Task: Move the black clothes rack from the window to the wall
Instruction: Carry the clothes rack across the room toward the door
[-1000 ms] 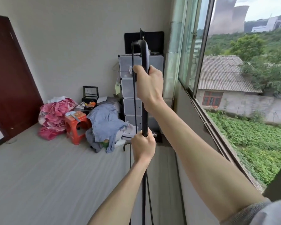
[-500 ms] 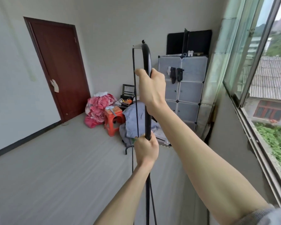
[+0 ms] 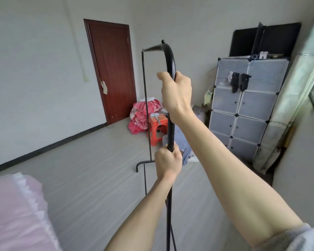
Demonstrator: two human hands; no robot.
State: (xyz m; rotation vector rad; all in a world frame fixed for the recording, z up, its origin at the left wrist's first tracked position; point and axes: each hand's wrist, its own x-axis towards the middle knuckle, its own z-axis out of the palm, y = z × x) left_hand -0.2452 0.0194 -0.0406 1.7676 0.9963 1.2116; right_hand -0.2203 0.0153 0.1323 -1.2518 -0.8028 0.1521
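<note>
The black clothes rack (image 3: 170,57) is a thin metal frame seen end-on in front of me, with no clothes on it. My right hand (image 3: 177,93) grips its near upright just below the curved top corner. My left hand (image 3: 168,163) grips the same upright lower down. The far upright (image 3: 145,105) runs down to a curved foot (image 3: 142,163) above the grey floor. The bottom of the near upright leaves the frame below. The white wall (image 3: 34,78) stretches along the left.
A dark red door (image 3: 112,69) stands in the left wall. A pink bundle (image 3: 141,116), an orange stool (image 3: 157,125) and blue cloth lie on the floor ahead. A cube cabinet (image 3: 243,109) stands at right by the window. Pink bedding (image 3: 16,214) fills the lower left.
The view has swung left, away from the window toward the door and the left wall. The rack has turned with me, and both hands keep the same grip.
</note>
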